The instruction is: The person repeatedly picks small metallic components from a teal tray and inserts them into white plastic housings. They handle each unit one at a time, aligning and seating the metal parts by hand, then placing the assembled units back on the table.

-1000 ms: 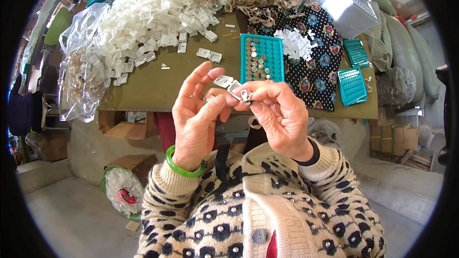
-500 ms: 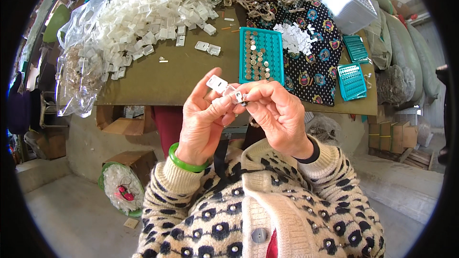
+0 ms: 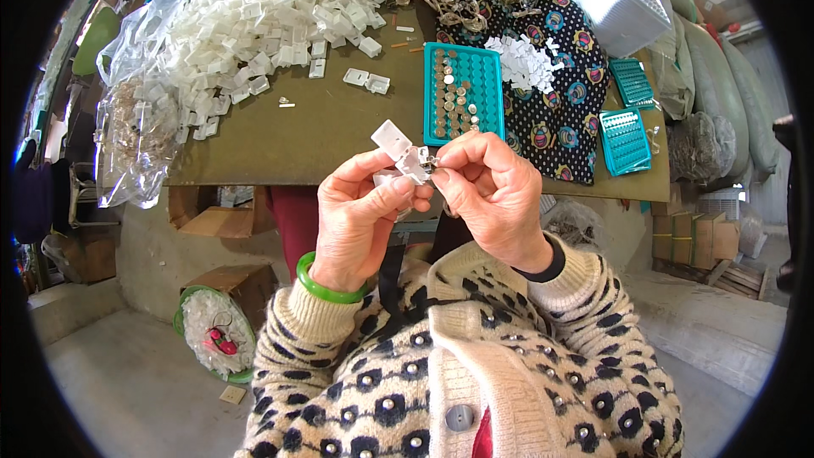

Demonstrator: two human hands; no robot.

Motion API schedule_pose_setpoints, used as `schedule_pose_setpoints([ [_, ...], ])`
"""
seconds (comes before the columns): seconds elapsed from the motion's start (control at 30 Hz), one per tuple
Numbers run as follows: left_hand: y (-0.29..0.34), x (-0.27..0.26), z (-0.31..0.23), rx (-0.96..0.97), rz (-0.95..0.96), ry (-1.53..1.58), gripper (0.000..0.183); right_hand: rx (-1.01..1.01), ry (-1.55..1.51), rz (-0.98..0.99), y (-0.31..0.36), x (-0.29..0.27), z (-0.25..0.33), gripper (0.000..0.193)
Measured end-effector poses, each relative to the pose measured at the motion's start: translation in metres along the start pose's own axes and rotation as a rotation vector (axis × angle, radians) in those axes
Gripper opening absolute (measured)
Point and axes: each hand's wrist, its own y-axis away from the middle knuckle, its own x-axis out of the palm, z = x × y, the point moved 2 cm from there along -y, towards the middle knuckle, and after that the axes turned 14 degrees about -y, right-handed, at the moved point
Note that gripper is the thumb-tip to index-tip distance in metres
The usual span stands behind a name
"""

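In front of the table edge, my left hand grips a small white plastic box with its lid open; another white piece shows between the fingers. My right hand pinches a tiny shiny and dark piece against the side of the box. The fingers hide most of that piece, so its kind is unclear. Just beyond my hands lies a teal tray with small round metallic pieces in its left rows. An opened white box rests on the table left of the tray.
A large heap of white boxes covers the table's far left, beside a clear plastic bag. White slips are piled on a dotted dark cloth. Teal trays lie at the right, with stacked white trays behind.
The box in my left hand has tilted more upright, its lid now angled upward and open wider. My right fingers have shifted slightly, still pinching the small piece beside it.
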Motion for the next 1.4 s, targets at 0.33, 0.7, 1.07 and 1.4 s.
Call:
schedule_pose_setpoints([
  [0.33, -0.001, 0.002, 0.004, 0.2, 0.044, -0.108, 0.027, 0.248, -0.042, -0.02, -0.002, -0.002, 0.016, 0.007],
  [0.7, -0.001, 0.001, -0.002, 0.181, 0.109, -0.138, 0.023, 0.573, -0.255, 0.033, -0.009, -0.01, 0.02, 0.013],
  [1.07, -0.004, -0.004, -0.003, 0.146, 0.217, -0.131, 0.023, 0.643, -0.233, 0.119, -0.013, -0.013, 0.019, 0.005],
  [1.4, -0.002, 0.004, -0.003, 0.311, 0.015, -0.323, 0.022, 0.057, 0.298, 0.084, 0.0, 0.003, 0.012, 0.004],
])
